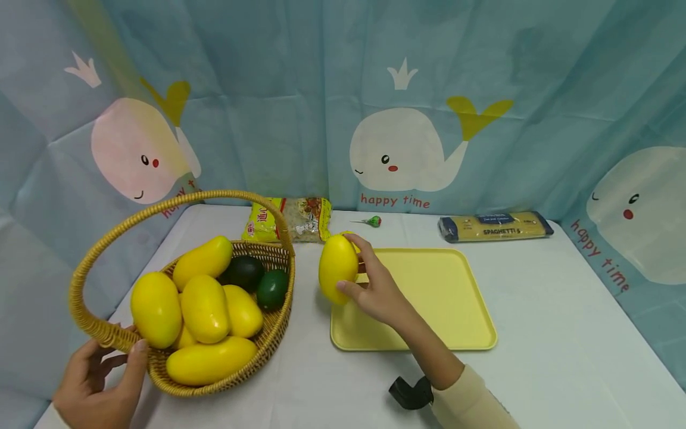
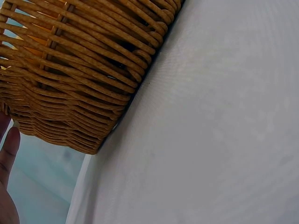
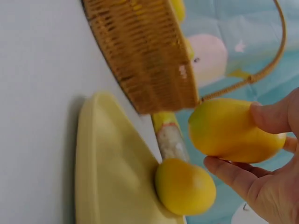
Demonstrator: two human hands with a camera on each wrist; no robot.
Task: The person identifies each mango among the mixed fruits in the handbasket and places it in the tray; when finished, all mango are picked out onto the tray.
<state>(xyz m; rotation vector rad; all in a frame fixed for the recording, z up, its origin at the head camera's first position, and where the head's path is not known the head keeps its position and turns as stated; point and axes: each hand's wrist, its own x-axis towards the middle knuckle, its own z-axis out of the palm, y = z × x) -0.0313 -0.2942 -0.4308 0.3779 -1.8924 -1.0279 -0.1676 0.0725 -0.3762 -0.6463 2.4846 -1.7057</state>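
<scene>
My right hand holds a yellow mango between thumb and fingers, above the left edge of a yellow tray. In the right wrist view, a second mango lies on the tray; the held mango and hand mostly hide it in the head view. At the left stands a wicker basket with several mangoes and two dark green avocado-like fruits. My left hand grips the basket's rim by the handle's near base; only its fingertips show in the left wrist view.
Behind the basket lies a clear and yellow food packet. A green-wrapped lollipop and a spaghetti pack lie along the back. A blue whale-print curtain hangs behind the white table.
</scene>
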